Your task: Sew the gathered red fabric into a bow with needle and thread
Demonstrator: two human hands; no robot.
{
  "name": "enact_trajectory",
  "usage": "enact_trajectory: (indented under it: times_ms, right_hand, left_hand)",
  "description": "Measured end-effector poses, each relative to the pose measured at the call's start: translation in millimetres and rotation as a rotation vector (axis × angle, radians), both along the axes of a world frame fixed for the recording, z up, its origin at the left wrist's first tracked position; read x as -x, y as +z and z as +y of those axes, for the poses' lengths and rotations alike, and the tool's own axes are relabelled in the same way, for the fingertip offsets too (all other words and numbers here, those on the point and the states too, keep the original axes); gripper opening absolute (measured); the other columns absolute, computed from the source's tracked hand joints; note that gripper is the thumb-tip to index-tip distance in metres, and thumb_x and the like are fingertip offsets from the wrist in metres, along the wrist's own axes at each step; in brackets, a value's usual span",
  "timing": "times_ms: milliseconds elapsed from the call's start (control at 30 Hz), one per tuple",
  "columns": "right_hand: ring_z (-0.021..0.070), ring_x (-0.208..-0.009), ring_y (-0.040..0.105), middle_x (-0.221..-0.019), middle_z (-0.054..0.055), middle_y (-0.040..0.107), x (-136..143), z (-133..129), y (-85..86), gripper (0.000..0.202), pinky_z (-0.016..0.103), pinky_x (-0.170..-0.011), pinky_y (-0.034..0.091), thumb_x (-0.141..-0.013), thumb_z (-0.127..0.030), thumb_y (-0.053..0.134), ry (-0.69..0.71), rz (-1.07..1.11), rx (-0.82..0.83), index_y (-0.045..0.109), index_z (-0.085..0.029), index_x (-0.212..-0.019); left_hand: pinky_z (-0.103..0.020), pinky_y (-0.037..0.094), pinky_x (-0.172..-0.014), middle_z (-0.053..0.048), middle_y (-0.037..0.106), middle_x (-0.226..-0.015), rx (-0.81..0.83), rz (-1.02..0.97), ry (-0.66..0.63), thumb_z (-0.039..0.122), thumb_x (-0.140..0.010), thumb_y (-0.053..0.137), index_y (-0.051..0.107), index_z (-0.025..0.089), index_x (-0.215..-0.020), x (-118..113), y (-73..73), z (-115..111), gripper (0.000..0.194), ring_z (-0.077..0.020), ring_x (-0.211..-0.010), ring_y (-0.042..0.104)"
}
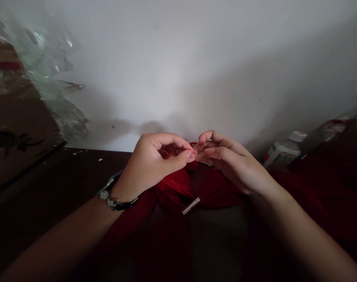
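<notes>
Thumb and forefinger of my left hand (160, 156) are pinched together on a thin red thread (195, 155), whose short end shows at the fingertips. My right hand (231, 156) is close beside it, its fingers curved and apart. Whether the thread touches the right fingers I cannot tell. Under both hands lies red cloth (178, 182), gathered in folds. A small round red thing (192, 164) shows just behind the left fingertips, partly hidden. On the near edge of the cloth rests a slim silver clip (191, 205).
A plastic bottle (284, 150) with a white cap leans at the right. On the left stands a cardboard box (19, 109) with clear plastic wrap (55, 78) hanging from it. White scraps (100, 159) lie on the dark tabletop (78, 176), which meets a pale wall (166, 70).
</notes>
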State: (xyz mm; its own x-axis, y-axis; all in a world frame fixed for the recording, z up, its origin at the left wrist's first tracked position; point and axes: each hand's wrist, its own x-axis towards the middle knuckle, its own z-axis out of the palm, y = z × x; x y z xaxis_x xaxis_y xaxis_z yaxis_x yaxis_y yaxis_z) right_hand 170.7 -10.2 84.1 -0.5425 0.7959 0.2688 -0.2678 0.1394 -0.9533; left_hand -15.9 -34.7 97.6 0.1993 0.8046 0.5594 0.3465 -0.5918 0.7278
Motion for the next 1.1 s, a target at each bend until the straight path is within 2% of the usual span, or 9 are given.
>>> enact_trajectory:
  times_ms: [67,167,267,367,500,600,833,1100]
  right_hand:
    - [0.0110,-0.081,0.066,-0.083,0.001,0.066,1.5,-0.1,-0.8,0.011,0.027,-0.085,0.050,-0.086,-0.013,0.049,0.067,0.016,0.102,0.053,-0.018,-0.095]
    - [0.0122,-0.071,0.067,-0.081,0.001,0.064,2.5,-0.7,-1.3,0.009,0.030,-0.077,0.055,-0.083,-0.014,0.052,0.147,-0.010,0.201,0.053,-0.017,-0.092]
    - [0.0089,-0.063,0.063,-0.081,0.000,0.061,2.9,-1.4,-1.4,0.007,0.026,-0.068,0.055,-0.082,-0.014,0.058,0.131,-0.037,0.214,0.054,-0.017,-0.087]
    - [0.0048,-0.052,0.055,-0.077,-0.001,0.060,3.8,-3.0,-0.5,0.005,0.020,-0.056,0.048,-0.082,-0.015,0.059,0.080,-0.058,0.185,0.054,-0.016,-0.083]
    - [0.0012,-0.044,0.038,-0.068,-0.002,0.057,6.1,-4.6,1.5,0.006,0.016,-0.044,0.032,-0.080,-0.015,0.059,0.039,-0.041,0.161,0.054,-0.015,-0.078]
    - [0.0013,-0.047,0.032,-0.065,-0.004,0.053,6.7,-4.0,1.9,0.006,0.015,-0.044,0.027,-0.080,-0.016,0.059,0.020,-0.059,0.162,0.054,-0.015,-0.077]
    - [0.0030,-0.049,0.034,-0.060,-0.006,0.045,5.0,-3.6,2.2,0.007,0.015,-0.046,0.029,-0.077,-0.018,0.061,-0.057,-0.129,0.111,0.055,-0.016,-0.073]
    - [0.0031,-0.045,0.031,-0.055,-0.007,0.042,6.4,-3.6,2.4,0.008,0.017,-0.043,0.026,-0.075,-0.019,0.061,-0.067,-0.123,0.053,0.057,-0.015,-0.069]
  left_hand:
    - [-0.010,0.047,-0.050,0.001,0.072,-0.068,-0.041,0.022,0.009,0.017,-0.077,0.066,0.071,0.016,-0.075,-0.5,-0.4,-1.1,0.006,-0.0063,-0.057,0.061]
    - [-0.009,0.047,-0.050,0.003,0.071,-0.065,-0.108,0.054,0.019,0.015,-0.078,0.065,0.071,0.016,-0.074,-1.2,-0.8,-1.8,0.007,-0.0050,-0.054,0.060]
    - [-0.010,0.049,-0.051,0.002,0.071,-0.067,-0.146,0.084,0.036,0.014,-0.079,0.064,0.071,0.017,-0.073,-1.9,-1.4,-2.3,0.009,-0.0057,-0.055,0.061]
    - [-0.013,0.049,-0.049,0.001,0.071,-0.068,-0.172,0.115,0.079,0.015,-0.079,0.063,0.071,0.017,-0.074,-2.7,-2.2,-2.9,0.010,-0.0069,-0.054,0.059]
    - [-0.015,0.047,-0.048,0.002,0.070,-0.067,-0.226,0.154,0.113,0.016,-0.079,0.063,0.070,0.019,-0.075,-3.7,-2.7,-4.2,0.009,-0.0071,-0.052,0.057]
    - [-0.015,0.047,-0.050,0.003,0.069,-0.067,-0.241,0.179,0.125,0.015,-0.079,0.063,0.070,0.020,-0.075,-3.9,-2.4,-5.1,0.009,-0.0065,-0.053,0.056]
    - [-0.016,0.044,-0.050,0.004,0.067,-0.067,-0.252,0.205,0.120,0.015,-0.079,0.063,0.069,0.021,-0.075,-3.9,-3.6,-5.5,0.008,-0.0060,-0.052,0.052]
    - [-0.019,0.044,-0.050,0.004,0.066,-0.065,-0.259,0.225,0.142,0.020,-0.080,0.063,0.068,0.023,-0.076,-4.5,-4.9,-6.0,0.007,-0.0076,-0.050,0.051]
